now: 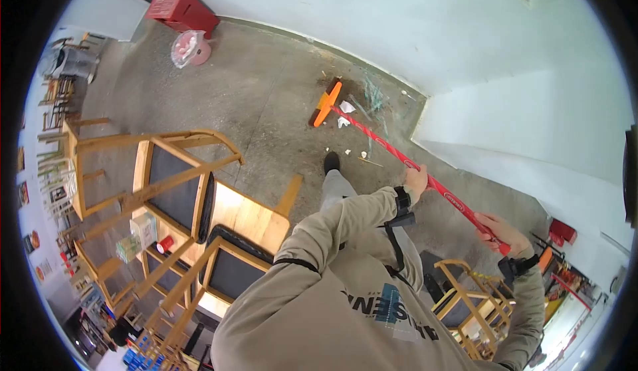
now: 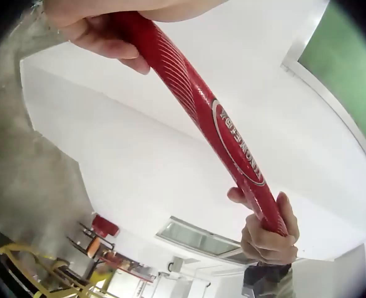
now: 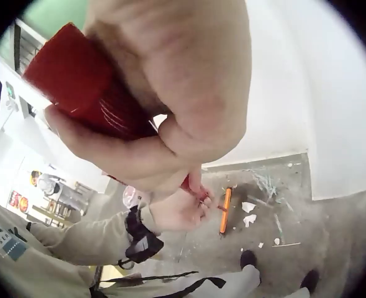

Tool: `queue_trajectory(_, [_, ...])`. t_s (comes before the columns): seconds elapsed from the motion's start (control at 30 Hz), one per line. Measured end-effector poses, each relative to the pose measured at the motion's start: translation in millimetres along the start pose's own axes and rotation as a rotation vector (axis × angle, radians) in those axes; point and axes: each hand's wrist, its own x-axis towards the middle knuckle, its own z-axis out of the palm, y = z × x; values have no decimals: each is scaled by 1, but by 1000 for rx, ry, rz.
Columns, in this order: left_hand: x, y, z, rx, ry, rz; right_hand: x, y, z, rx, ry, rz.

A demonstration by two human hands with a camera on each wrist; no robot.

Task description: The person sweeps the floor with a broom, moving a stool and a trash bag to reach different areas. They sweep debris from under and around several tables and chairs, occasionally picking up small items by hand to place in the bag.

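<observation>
A broom with an orange head [image 1: 326, 103] and a long red handle [image 1: 392, 150] slants across the head view. Its dark bristles are on the concrete floor near the wall corner. My left hand [image 1: 416, 181] grips the handle partway up. Around the handle's top end, my right hand [image 1: 503, 233] has its fingers curled, as the right wrist view shows close up. Just beyond the broom head lie white scraps [image 1: 346, 107] and a heap of greenish strips [image 1: 374, 97]. A thin stick [image 1: 370, 162] and small white bits are nearer my shoe [image 1: 331, 162].
Wooden chairs [image 1: 174, 188] rest on a wooden table [image 1: 249, 215] to my left. A pink bin with a clear liner [image 1: 191, 49] stands by a red box [image 1: 183, 13] along the wall. More stacked chairs [image 1: 465, 301] are to my right. White walls [image 1: 492, 115] meet at a corner ahead.
</observation>
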Motion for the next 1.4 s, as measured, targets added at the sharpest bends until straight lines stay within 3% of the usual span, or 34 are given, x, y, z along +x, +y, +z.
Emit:
queue_trajectory(0.07, [-14,-6,5,-194,-76,-5,-9,1,-11,-104,-10,-3])
queue_trajectory(0.2, [-29,-41,30,-345,33,155,-21,9,-43,-421,-26,6])
queue_trajectory(0.27, [-43,-39,30,-333,-1,51,-38,10,-38,-484,-26,6])
queue_trajectory(0.37, [-50,-59,36,-425,51,20,-44,18,-43,-557,-27,3])
queue_trajectory(0.57, [-48,-99,13,-714,17,-81,-3,9,-41,-783,-174,10])
queue_trajectory(0.67, [-37,-104,24,-771,20,-119,-10,1,-32,-812,-105,63])
queue_trajectory(0.77, [-32,-82,55,-829,-12,-53,-26,-3,-40,-814,-40,47])
queue_trajectory(0.83, [-30,-63,74,-953,-190,2,-44,-9,-39,-949,125,-1])
queue_trajectory(0.97, [-34,-12,106,-1056,-320,30,-86,-21,-12,-1128,352,-77])
queue_trajectory(1.07, [-67,16,124,-1192,-332,82,-121,-17,16,-1314,449,-137])
queue_trajectory(1.23, [-103,29,134,-1293,-397,105,-162,-8,33,-1325,522,-134])
queue_trajectory(1.3, [-120,28,131,-1288,-343,25,-170,-6,34,-1245,554,-95])
queue_trajectory(1.4, [-138,12,120,-1263,-357,-46,-168,-10,31,-1339,514,-30])
